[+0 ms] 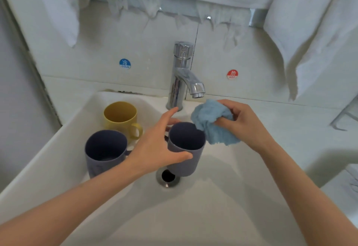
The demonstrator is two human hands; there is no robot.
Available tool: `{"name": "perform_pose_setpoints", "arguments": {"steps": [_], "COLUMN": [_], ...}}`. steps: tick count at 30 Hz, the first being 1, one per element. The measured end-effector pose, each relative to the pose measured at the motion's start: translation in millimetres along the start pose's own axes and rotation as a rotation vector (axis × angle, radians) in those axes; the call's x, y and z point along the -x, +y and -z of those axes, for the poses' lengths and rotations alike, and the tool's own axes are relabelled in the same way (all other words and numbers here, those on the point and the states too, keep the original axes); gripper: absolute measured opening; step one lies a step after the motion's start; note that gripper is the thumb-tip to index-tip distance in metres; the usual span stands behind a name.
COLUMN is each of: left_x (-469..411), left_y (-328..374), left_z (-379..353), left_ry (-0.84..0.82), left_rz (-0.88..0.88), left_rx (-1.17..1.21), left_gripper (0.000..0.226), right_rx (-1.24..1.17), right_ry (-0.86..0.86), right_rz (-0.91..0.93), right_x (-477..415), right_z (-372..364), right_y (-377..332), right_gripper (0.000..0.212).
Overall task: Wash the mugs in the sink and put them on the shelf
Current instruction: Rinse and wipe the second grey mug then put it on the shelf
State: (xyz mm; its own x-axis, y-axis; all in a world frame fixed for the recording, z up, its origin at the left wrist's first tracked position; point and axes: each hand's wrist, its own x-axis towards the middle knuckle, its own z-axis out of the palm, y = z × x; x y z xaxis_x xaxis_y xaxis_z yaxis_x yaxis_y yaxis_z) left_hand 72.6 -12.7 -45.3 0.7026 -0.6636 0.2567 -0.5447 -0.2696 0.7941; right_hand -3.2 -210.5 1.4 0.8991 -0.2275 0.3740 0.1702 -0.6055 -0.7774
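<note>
While you are gripping the grey-blue mug with your left hand, it is standing upright in the middle of the sink, just behind the drain; whether its base is touching the basin cannot be told. Your thumb is pressing the near wall and your fingers are curling round the far side, the index finger stretching out toward the faucet. Your right hand is bunching a light blue cloth, fingers curled and pinching it, and the cloth is touching the mug's right rim. A second grey-blue mug is sitting upright toward the sink's left edge, just beside your left wrist. A yellow mug is standing behind it near the back-left corner. A blue COLD sticker and a red HOT sticker are flanking the faucet on the wall, under hanging white towels.
</note>
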Motion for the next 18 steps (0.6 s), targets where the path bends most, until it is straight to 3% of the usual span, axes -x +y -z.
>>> {"name": "perform_pose_setpoints", "arguments": {"steps": [3, 6, 8, 11, 18], "left_x": [0, 0, -1, 0, 0], "left_y": [0, 0, 2, 8, 13], "left_z": [1, 1, 2, 5, 3], "left_ry": [-0.023, -0.038, -0.027, -0.044, -0.085], "left_rz": [-0.004, -0.008, -0.018, -0.071, -0.211], "left_rx": [-0.014, -0.033, -0.048, -0.161, -0.543], "left_gripper": [0.104, 0.104, 0.105, 0.107, 0.11], "right_rx": [0.246, 0.546, 0.649, 0.594, 0.099], "right_ry": [-0.034, -0.081, -0.142, -0.393, -0.857], "right_rz": [0.201, 0.163, 0.254, 0.25, -0.154], "right_x": [0, 4, 4, 4, 7], "right_z": [-15, -26, -31, -35, -17], "right_y": [0, -4, -8, -12, -14], "right_gripper": [0.028, 0.036, 0.036, 0.035, 0.046]}}
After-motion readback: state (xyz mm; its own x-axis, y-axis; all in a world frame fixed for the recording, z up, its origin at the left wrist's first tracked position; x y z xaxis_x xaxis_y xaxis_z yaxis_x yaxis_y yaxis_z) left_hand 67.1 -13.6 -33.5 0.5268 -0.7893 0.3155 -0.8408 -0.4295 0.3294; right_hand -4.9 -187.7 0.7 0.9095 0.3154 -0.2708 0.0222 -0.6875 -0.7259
